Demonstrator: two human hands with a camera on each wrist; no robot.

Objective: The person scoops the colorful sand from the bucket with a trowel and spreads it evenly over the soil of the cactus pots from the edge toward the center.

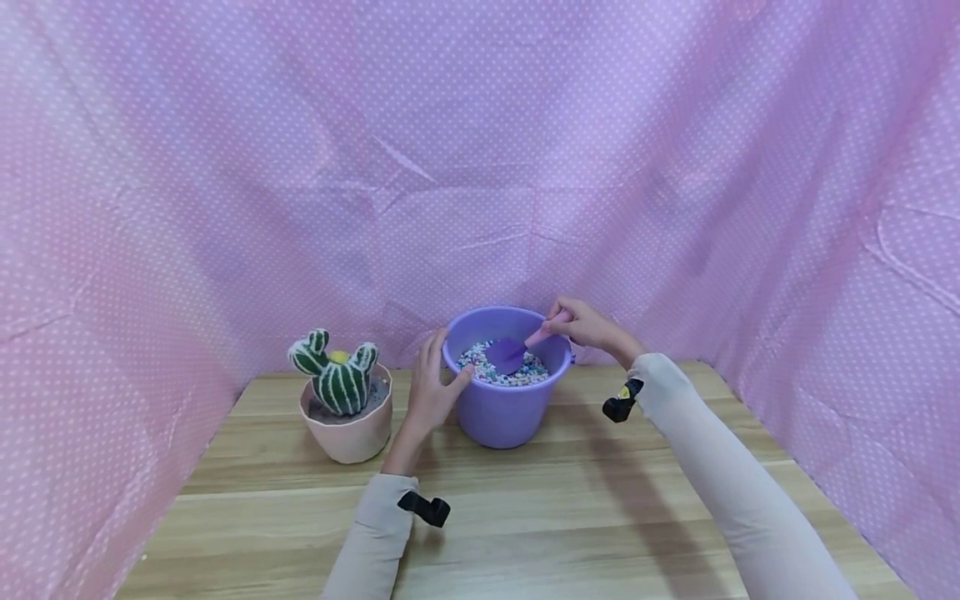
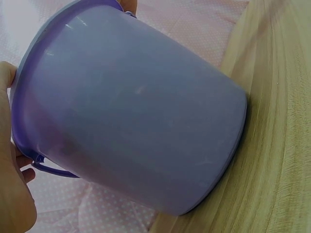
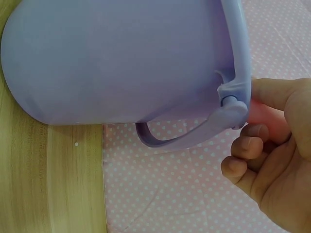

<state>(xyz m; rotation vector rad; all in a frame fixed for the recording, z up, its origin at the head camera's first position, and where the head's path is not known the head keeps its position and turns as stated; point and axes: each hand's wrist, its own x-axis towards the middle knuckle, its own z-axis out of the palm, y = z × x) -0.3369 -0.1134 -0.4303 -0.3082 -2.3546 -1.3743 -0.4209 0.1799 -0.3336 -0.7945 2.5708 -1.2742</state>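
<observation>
A purple bucket [image 1: 504, 417] stands upright on the table, holding small multicoloured beads [image 1: 517, 377]. My left hand [image 1: 433, 387] holds the bucket's left rim, thumb at the front and fingers along the outer side; in the left wrist view the hand [image 2: 14, 165] is at the rim of the bucket [image 2: 136, 102]. My right hand [image 1: 588, 325] grips the pink handle [image 1: 549, 327] of a small shovel over the right rim. The purple blade [image 1: 506, 356] lies among the beads. In the right wrist view the hand [image 3: 277, 145] is beside the bucket's carrying handle [image 3: 194, 133].
A cactus [image 1: 341, 383] in a pale pink pot [image 1: 351, 437] stands left of my left hand on the wooden table [image 1: 510, 517]. Pink dotted cloth [image 1: 480, 167] hangs behind and on both sides. A tiny white bead [image 3: 76, 144] lies on the table near the bucket.
</observation>
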